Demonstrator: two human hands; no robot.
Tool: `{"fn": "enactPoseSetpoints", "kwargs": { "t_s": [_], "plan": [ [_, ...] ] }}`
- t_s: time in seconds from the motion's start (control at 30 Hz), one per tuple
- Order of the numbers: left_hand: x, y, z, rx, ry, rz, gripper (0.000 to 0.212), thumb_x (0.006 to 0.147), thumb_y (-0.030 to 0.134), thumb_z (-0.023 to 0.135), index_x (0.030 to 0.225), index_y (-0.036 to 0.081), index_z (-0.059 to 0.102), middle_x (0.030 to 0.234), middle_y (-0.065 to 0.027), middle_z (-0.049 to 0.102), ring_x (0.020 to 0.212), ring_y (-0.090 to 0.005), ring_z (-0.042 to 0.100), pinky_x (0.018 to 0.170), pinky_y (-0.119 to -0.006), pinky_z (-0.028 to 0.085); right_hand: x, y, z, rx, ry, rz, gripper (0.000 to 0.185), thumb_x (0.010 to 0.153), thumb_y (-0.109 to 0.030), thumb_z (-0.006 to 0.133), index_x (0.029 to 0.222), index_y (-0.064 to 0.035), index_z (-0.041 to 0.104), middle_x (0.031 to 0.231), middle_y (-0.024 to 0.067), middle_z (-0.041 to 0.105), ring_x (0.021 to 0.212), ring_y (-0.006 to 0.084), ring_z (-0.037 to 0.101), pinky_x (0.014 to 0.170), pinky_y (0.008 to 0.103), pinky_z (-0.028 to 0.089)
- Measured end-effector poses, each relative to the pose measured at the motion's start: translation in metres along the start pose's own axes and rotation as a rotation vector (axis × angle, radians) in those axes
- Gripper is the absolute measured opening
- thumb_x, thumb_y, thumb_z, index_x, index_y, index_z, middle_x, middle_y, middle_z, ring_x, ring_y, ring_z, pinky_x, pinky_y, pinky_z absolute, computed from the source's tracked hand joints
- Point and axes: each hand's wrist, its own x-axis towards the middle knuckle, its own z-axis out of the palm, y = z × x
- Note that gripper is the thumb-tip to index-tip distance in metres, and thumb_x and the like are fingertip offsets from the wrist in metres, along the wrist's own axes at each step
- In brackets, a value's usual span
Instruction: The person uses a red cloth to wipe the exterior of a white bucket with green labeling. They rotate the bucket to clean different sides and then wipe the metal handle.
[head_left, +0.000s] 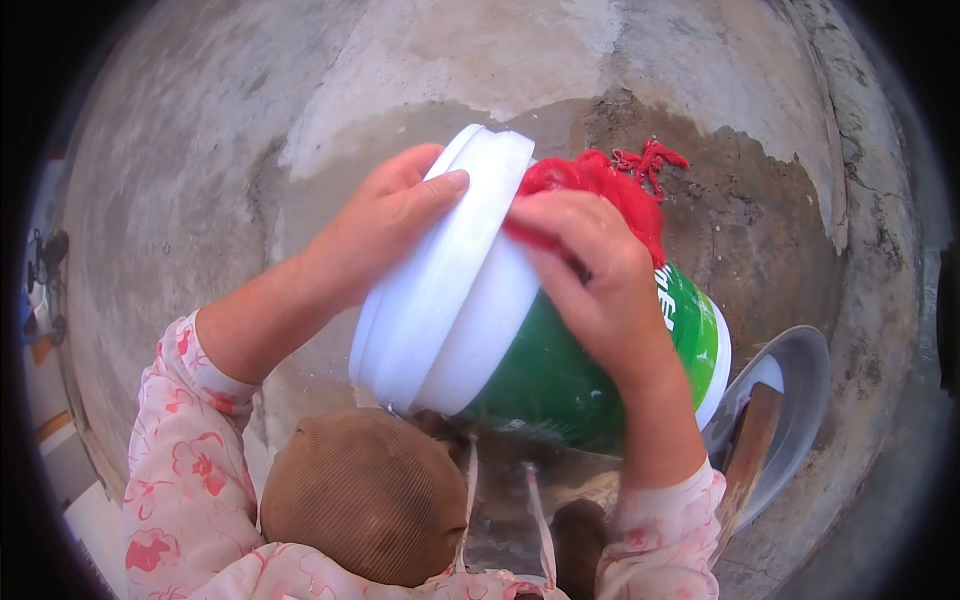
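Note:
A white and green plastic bucket (555, 367) lies tilted on its side before me, its white rim toward the left. My left hand (397, 210) grips that rim, thumb on the outside near the top. A wet red cloth (592, 187), possibly knitted or netted, is bunched against the upper side of the bucket. My right hand (600, 262) pinches part of this cloth against the bucket's wall just below the rim. The bucket's inside is hidden. A red tassel-like end (651, 161) trails beyond the cloth.
A metal basin (810, 375) stands at the right, with a wooden board (754, 435) leaning in it. The concrete floor (187, 150) is wet around the bucket. My knee in brown corduroy (367, 495) is close below the rim. A small wheeled object (49, 277) is at the far left.

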Motion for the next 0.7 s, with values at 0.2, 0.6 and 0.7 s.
{"fn": "enactPoseSetpoints", "kwargs": {
  "t_s": [0.2, 0.6, 0.7],
  "plan": [
    [0.001, -0.001, 0.009, -0.049, 0.074, 0.040, 0.033, 0.095, 0.023, 0.048, 0.117, -0.002, 0.051, 0.098, -0.0086, 0.062, 0.081, -0.0117, 0.061, 0.068, -0.026, 0.052, -0.001, -0.001, 0.010, -0.188, 0.113, -0.096, 0.017, 0.072, 0.004, 0.062, 0.087, -0.0041, 0.064, 0.089, 0.0099, 0.064, 0.085, 0.0282, 0.059, 0.076, 0.0362, 0.047],
    [0.004, 0.001, 0.000, -0.001, 0.030, 0.007, 0.034, 0.095, 0.023, 0.050, 0.120, 0.000, 0.050, 0.102, -0.0086, 0.063, 0.083, -0.0113, 0.062, 0.073, -0.025, 0.052, 0.005, 0.004, 0.006, -0.187, 0.101, -0.052, 0.019, 0.074, 0.003, 0.060, 0.091, -0.0018, 0.066, 0.093, 0.0096, 0.064, 0.083, 0.0294, 0.058, 0.075, 0.0367, 0.047],
    [0.004, -0.001, 0.004, -0.025, 0.060, 0.015, 0.032, 0.095, 0.022, 0.049, 0.118, 0.000, 0.051, 0.099, -0.0079, 0.063, 0.080, -0.0110, 0.061, 0.069, -0.025, 0.052, -0.008, -0.005, 0.009, -0.225, 0.063, -0.118, 0.022, 0.072, 0.002, 0.060, 0.092, -0.0051, 0.066, 0.092, 0.0078, 0.062, 0.082, 0.0292, 0.057, 0.073, 0.0374, 0.047]
  ]
}}
